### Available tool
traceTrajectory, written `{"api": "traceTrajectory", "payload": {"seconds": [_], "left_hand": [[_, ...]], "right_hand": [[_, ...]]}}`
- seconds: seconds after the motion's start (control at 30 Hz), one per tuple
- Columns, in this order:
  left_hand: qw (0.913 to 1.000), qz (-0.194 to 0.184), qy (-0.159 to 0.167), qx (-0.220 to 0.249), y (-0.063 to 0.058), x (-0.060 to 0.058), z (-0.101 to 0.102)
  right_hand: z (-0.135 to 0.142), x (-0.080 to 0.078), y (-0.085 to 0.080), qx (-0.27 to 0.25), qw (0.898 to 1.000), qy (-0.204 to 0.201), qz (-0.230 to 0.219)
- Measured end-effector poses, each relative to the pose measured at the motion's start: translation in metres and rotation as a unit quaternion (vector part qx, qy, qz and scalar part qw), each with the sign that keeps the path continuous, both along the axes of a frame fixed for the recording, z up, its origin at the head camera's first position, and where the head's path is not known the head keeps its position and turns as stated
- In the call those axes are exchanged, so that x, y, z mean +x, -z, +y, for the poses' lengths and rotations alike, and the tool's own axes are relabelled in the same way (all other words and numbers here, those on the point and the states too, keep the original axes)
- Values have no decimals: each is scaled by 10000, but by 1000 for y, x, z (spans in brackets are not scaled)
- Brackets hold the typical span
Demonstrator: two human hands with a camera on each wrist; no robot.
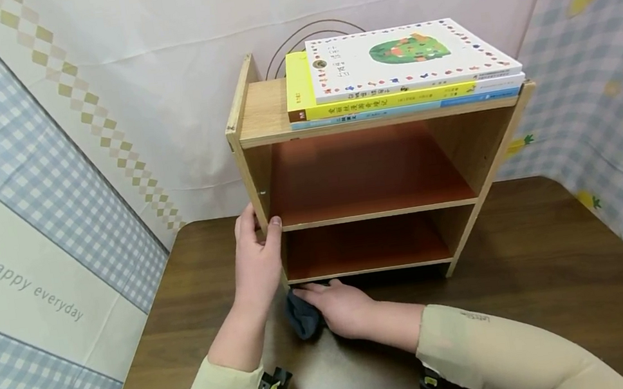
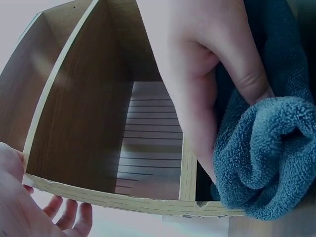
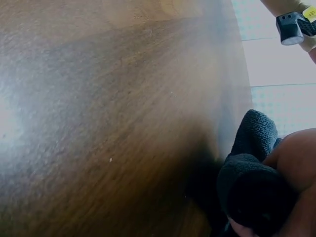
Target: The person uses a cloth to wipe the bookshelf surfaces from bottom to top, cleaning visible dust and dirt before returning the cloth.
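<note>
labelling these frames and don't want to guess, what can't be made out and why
Head view: most of the cover of the yellow book, hidden under the white book.
Head view: small print on the blue book, too small.
Head view: the right sleeve, cut off by the bottom edge.
Left wrist view: fingertips of the right grip, hidden by the cloth.

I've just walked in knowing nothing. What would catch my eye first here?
Probably the stack of books on top of the wooden shelf, which stands on the brown table. Below, the left hand holds the shelf's left side panel, while the right hand grips a dark blue cloth near that panel's foot.
</note>
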State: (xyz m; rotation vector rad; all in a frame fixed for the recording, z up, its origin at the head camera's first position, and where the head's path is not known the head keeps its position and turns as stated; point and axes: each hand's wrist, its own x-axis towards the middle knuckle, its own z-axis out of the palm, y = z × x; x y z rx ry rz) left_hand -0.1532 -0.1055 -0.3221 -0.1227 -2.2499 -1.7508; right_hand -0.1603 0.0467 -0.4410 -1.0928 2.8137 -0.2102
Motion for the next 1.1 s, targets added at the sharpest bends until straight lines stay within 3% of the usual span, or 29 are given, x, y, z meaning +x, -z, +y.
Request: {"api": "traceTrajectory", "payload": {"seconds": [0.63,0.7,0.93,1.1], "left_hand": [[9999,-87,-33,-103,-4,3,1],[9999,-93,-22,-85,-2,1,0],[9998,-110,12,-143,28,-17,-8],[9998,103,25,-177,33,-21,-10]], "right_hand": [[-7,-5,-1,648,9973,162,-314],[-7,-6,-1,675,9968,193,-370],[-7,-6,2,637,9969,187,-434],[-5,-6,2,539,9978,143,-367]]}}
